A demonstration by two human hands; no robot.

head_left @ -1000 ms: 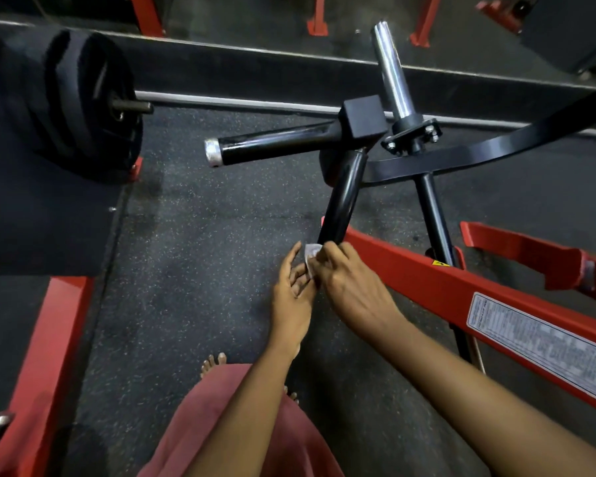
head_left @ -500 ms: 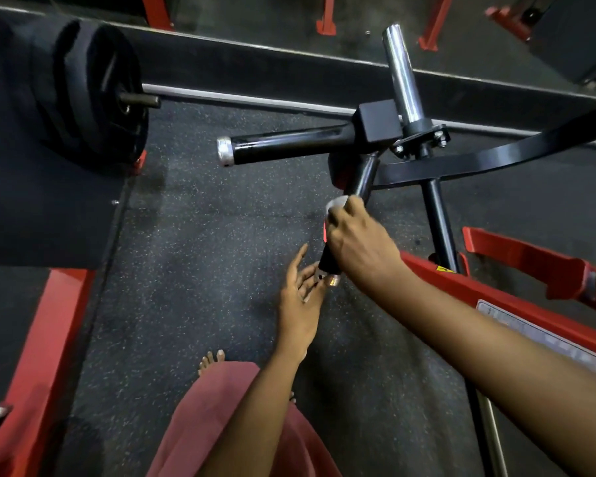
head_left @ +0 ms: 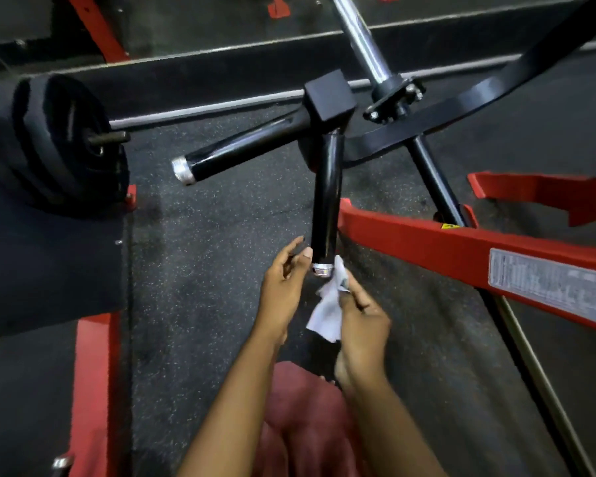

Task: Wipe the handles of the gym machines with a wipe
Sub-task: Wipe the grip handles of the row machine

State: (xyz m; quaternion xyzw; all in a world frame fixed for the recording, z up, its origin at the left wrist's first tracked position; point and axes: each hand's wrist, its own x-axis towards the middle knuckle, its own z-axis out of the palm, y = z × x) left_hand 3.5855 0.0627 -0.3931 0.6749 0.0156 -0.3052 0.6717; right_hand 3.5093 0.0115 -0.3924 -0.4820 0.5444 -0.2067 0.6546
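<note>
The crumpled white paper wipe (head_left: 327, 306) is pinched in the right hand (head_left: 363, 316) and laid against the glossy black tubular handle (head_left: 326, 201) at its silver-capped tip from 5 o'clock, apparently to clean that end, while the left hand (head_left: 283, 285) is held loosely spread at 9 o'clock, seemingly for steadying.

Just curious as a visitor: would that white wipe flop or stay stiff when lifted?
Probably floppy: the wipe droops in crumpled folds from the right hand pinching it. Likely very light: that pinch alone holds it. It should slide easily over the glossy black handle.
</note>
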